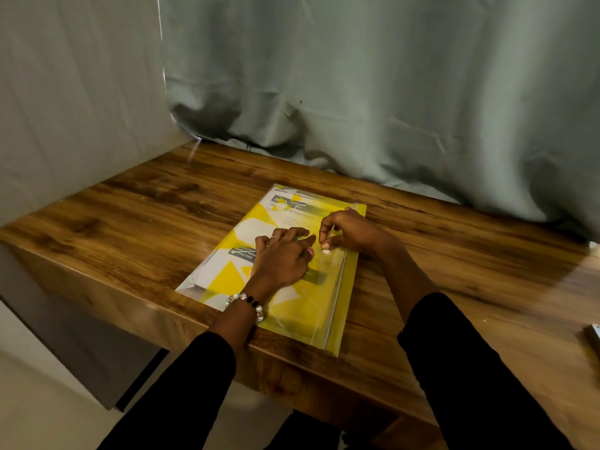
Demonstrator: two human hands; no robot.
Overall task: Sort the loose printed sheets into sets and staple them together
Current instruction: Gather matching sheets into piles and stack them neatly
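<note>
A clear plastic folder [337, 297] with a yellow back lies in the middle of the wooden table [146, 216]. Inside it are printed sheets [256, 227] in yellow, white and grey. My left hand [282, 258] rests flat on the folder, fingers stretched out and pressing it down. Just to its right, my right hand [347, 232] has curled fingers that pinch at the folder's flap near its white snap button [326, 252]. No stapler can be made out for certain.
A grey-green curtain [357, 92] hangs behind the table and bunches on its far edge. A pale wall panel [74, 92] stands at the left. At the right edge of the table lies part of a small grey object [593, 334].
</note>
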